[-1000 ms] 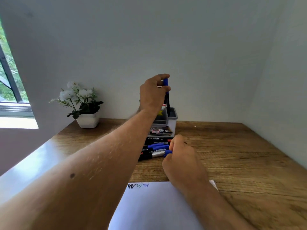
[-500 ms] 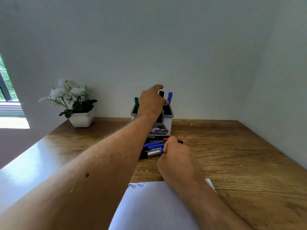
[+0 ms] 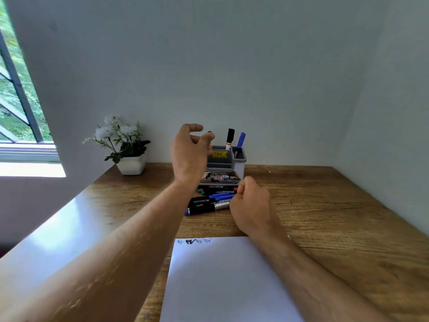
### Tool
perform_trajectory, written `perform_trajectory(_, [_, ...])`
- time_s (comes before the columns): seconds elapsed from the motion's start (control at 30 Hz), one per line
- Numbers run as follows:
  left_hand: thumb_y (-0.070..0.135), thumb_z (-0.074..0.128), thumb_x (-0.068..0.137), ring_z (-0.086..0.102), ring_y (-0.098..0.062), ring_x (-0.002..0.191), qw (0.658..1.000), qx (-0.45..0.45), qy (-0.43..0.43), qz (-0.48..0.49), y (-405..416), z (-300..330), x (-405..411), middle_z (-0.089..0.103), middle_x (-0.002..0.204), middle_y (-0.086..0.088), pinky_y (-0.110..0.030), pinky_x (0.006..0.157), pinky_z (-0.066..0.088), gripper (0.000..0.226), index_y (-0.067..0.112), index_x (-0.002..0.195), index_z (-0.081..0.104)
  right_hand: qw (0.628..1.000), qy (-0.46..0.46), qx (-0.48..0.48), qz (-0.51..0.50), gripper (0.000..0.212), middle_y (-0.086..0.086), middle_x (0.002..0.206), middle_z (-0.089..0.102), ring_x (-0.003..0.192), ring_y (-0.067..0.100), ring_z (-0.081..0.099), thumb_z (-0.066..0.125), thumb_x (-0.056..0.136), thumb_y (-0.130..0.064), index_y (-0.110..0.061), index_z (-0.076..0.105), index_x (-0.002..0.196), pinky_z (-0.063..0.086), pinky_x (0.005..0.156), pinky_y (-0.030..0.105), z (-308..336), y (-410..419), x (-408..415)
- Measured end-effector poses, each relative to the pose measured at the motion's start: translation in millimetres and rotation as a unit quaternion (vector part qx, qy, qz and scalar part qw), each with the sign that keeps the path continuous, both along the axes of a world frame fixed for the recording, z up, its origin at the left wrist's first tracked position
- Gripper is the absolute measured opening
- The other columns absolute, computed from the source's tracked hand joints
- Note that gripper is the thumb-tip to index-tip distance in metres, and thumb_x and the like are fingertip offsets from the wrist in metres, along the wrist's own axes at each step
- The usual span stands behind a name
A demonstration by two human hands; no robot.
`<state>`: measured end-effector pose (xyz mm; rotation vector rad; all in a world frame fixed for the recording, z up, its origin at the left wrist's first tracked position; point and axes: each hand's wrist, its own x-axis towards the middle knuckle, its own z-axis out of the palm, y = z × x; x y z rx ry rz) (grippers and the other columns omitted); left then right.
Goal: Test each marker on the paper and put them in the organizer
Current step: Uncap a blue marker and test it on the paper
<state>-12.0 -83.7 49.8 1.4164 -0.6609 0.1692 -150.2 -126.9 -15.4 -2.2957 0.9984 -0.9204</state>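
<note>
A grey organizer [image 3: 240, 160] stands at the back of the wooden desk [image 3: 325, 205]. A black-capped marker [image 3: 230, 138] and a blue marker [image 3: 241, 140] stand in it. My left hand [image 3: 190, 154] hovers just left of the organizer, fingers apart and empty. Several markers [image 3: 209, 203] lie in a pile in front of the organizer. My right hand [image 3: 250, 201] rests at the pile's right end, fingers curled around a marker's end. White paper [image 3: 227, 282] lies near me with small test scribbles [image 3: 195, 241] along its top edge.
A white pot of white flowers [image 3: 126, 145] sits at the back left. A window [image 3: 16, 101] is at far left. Walls close the desk at the back and right. A labelled box [image 3: 220, 177] lies under the organizer's front.
My left hand lowered the blue marker into the organizer, let it go and drew back to the left, open. My right hand stayed at the pile.
</note>
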Motion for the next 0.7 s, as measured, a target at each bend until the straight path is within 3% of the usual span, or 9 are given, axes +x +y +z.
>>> perform_trajectory(0.17, [0.026,0.075,0.090,0.071,-0.002,0.064,0.999,-0.029,0.031,0.001,15,-1,-9,0.073,0.070,0.006,-0.017,0.064,0.056,0.024,0.026,0.110,0.062,0.999,-0.042,0.014,-0.023,0.014,-0.001,0.071,0.057,0.063,0.012,0.058,0.046,0.092,-0.012,-0.023,0.049,0.084,0.048,0.048,0.029,1,-5,9])
perform_trajectory(0.33, [0.025,0.074,0.091,0.074,-0.007,0.066,0.997,-0.058,0.052,-0.023,28,-9,-12,0.075,0.076,0.000,-0.023,0.066,0.061,0.023,0.022,0.111,0.064,0.996,-0.072,0.003,0.043,0.024,-0.002,0.071,0.056,0.062,0.011,0.054,0.050,0.090,-0.008,-0.025,0.048,0.073,0.040,0.048,0.023,22,-14,16])
perform_trajectory(0.47, [0.023,0.074,0.091,0.075,-0.011,0.068,0.996,-0.065,0.055,-0.028,38,-24,-9,0.076,0.075,0.000,-0.023,0.065,0.060,0.024,0.019,0.113,0.065,0.984,0.111,-0.009,0.142,0.025,-0.012,0.091,0.061,0.081,0.005,0.058,0.062,0.082,-0.011,-0.035,0.060,0.082,0.046,0.063,0.023,45,-23,7])
perform_trajectory(0.57, [0.021,0.072,0.093,0.075,-0.014,0.069,0.997,-0.035,0.056,-0.032,44,-42,-6,0.076,0.077,-0.001,-0.033,0.071,0.063,0.021,0.019,0.112,0.065,0.956,0.237,-0.068,0.160,0.027,-0.008,0.108,0.063,0.090,0.008,0.057,0.066,0.085,-0.024,-0.044,0.067,0.103,0.048,0.070,0.026,42,-14,2])
perform_trajectory(0.63, [0.020,0.072,0.093,0.074,-0.016,0.068,0.997,-0.018,0.055,-0.041,43,-47,-2,0.076,0.076,-0.001,-0.036,0.071,0.064,0.016,0.019,0.108,0.066,0.938,0.285,-0.106,0.167,0.032,-0.007,0.123,0.063,0.104,0.014,0.057,0.065,0.090,-0.034,-0.044,0.064,0.120,0.048,0.081,0.031,37,-7,2])
perform_trajectory(0.7, [0.020,0.071,0.094,0.072,-0.015,0.064,0.998,-0.009,0.044,-0.049,40,-49,3,0.075,0.074,-0.001,-0.035,0.066,0.063,0.011,0.020,0.104,0.067,0.922,0.315,-0.138,0.180,0.038,-0.006,0.131,0.060,0.114,0.017,0.054,0.061,0.093,-0.038,-0.044,0.058,0.130,0.042,0.083,0.030,33,-2,4])
